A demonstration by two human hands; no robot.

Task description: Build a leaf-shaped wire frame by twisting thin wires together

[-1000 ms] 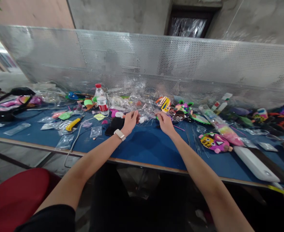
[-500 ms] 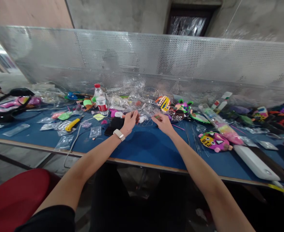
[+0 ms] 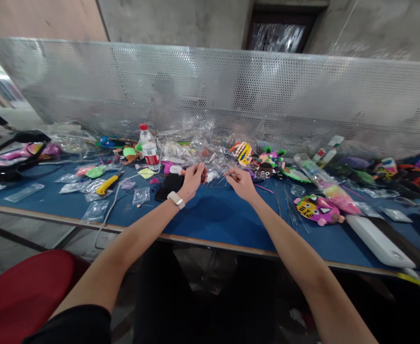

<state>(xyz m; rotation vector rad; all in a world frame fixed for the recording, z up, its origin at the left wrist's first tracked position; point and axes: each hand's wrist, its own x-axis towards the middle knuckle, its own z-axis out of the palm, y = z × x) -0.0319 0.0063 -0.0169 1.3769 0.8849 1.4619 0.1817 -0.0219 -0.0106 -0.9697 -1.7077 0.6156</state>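
Observation:
Over the blue table (image 3: 210, 220), my left hand (image 3: 192, 182) is closed, thumb against curled fingers; whatever it pinches is too small to make out. A short way to its right, my right hand (image 3: 241, 183) is also closed in a pinch. Thin, pale strands show near its fingertips, but I cannot tell what they are. Between and behind both hands lies crumpled clear plastic wrapping (image 3: 195, 150) with a small white lump (image 3: 212, 176). Beside my left wrist is a black object (image 3: 167, 187). A purple stick (image 3: 264, 188) lies just right of my right hand.
A red-capped bottle (image 3: 149, 148) stands behind my left hand. Leftward are a yellow cutter (image 3: 107, 185), a cable and small plastic bags. To the right lie a painted pink-and-yellow mask (image 3: 318, 210) and a white power bank (image 3: 378, 241). A perforated metal screen (image 3: 210, 86) borders the back.
My right hand's fingers have shifted slightly, curling in more; my left hand stays nearly still. At the far left, a passer-by's legs have come further into view.

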